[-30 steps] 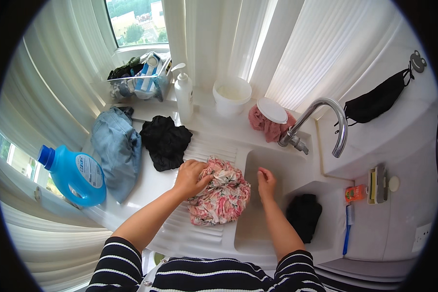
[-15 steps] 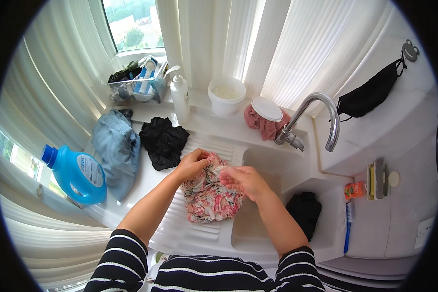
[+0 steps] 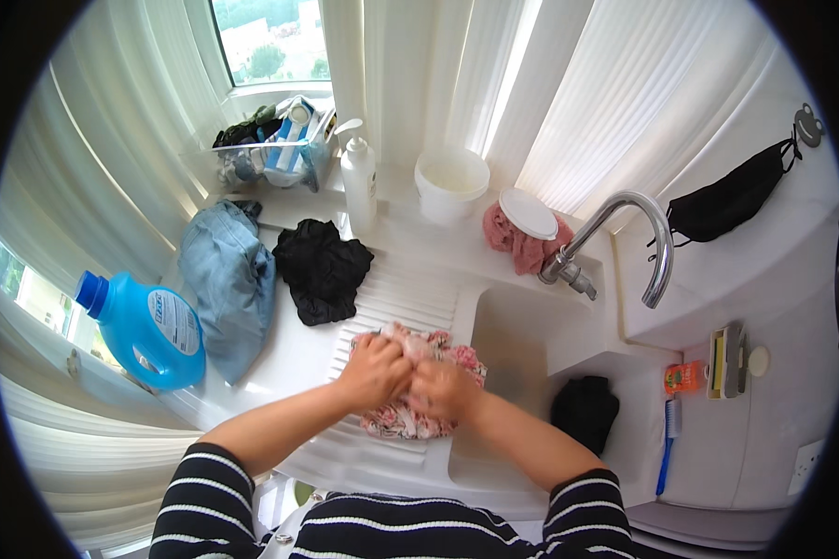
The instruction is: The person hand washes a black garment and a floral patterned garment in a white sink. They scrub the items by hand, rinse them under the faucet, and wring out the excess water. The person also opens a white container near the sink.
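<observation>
A pink-and-white floral cloth garment [image 3: 408, 424] lies bunched on the ridged washboard [image 3: 412, 291] beside the sink basin [image 3: 517, 321]. My left hand [image 3: 376, 373] is closed on it, knuckles up. Close against that hand, my right hand [image 3: 445, 387] also grips the fabric, slightly blurred by motion. A fold of cloth rises between the two fists, and the fingertips are hidden. Beyond them, a crumpled black garment [image 3: 322, 272] rests at the washboard's upper left.
Light-blue clothing [image 3: 226, 279] and a blue detergent jug [image 3: 149, 331] are at left. A pump bottle [image 3: 358, 182], white tub [image 3: 450, 191] and lidded pink cloth [image 3: 522, 242] line the back. The curved faucet [image 3: 657, 233] overhangs the right; black cloth [image 3: 584, 413] and a blue brush [image 3: 667, 447] sit below.
My hands have come together and moved nearer to me, both now closed on the floral garment. My right hand's fingers were loosely extended before. The garment is more bunched, and the view has shifted slightly.
</observation>
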Demonstrator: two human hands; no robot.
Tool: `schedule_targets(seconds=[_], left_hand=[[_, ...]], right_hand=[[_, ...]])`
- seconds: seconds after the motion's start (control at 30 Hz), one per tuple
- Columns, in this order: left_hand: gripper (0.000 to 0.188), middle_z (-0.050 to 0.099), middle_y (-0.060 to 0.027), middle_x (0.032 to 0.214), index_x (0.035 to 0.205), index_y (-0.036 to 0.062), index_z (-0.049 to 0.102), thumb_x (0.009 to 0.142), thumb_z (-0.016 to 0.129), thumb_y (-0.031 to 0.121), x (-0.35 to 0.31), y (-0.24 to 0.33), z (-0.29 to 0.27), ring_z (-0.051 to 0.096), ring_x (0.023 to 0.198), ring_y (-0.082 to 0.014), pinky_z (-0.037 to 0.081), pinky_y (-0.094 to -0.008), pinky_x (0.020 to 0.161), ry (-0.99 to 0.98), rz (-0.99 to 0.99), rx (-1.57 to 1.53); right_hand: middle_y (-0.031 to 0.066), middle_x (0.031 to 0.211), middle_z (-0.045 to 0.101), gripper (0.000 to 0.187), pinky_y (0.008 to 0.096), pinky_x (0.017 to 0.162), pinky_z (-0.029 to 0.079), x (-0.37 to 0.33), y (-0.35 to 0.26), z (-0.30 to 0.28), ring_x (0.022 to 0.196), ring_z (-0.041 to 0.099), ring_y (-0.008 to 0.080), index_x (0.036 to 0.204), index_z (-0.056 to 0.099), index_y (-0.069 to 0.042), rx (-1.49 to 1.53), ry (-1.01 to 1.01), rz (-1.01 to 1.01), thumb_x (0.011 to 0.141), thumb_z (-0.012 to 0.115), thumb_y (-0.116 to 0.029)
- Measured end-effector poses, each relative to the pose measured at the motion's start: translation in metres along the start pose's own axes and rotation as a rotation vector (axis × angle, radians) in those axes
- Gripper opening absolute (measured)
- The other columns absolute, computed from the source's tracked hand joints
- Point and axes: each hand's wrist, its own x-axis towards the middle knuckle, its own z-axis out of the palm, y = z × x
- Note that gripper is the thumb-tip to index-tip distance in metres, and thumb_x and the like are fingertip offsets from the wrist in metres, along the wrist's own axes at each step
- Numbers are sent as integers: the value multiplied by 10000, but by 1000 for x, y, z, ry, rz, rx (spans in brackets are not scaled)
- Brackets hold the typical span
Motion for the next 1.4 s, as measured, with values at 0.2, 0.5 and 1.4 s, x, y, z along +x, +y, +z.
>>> schedule_targets(seconds=[0.2, 0.5, 1.4], left_hand=[[246, 615, -154, 906, 932, 67, 637, 887, 545, 290, 84, -50, 29, 560, 856, -376, 436, -470, 757, 464, -348, 188], [182, 578, -148, 738, 655, 45, 550, 767, 604, 179, 26, -31, 16, 557, 684, -340, 432, -436, 653, 64, -133, -59], [294, 592, -109, 694, 664, 73, 583, 805, 628, 327, 1, -19, -2, 550, 673, -319, 401, -417, 613, 92, 92, -183]], right_hand=[[154, 1114, 583, 388, 453, 870, 440, 65, 52, 18, 1023, 553, 336, 977, 568, -75, -708, 453, 563, 685, 693, -298], [120, 1159, 552, 380, 485, 900, 387, 10, 23, 14, 1107, 496, 321, 903, 643, -54, -5, 32, 213, 628, 736, -300], [138, 1152, 544, 382, 473, 922, 389, -23, 2, 35, 1111, 495, 325, 955, 636, -102, -113, 47, 142, 690, 687, -373]])
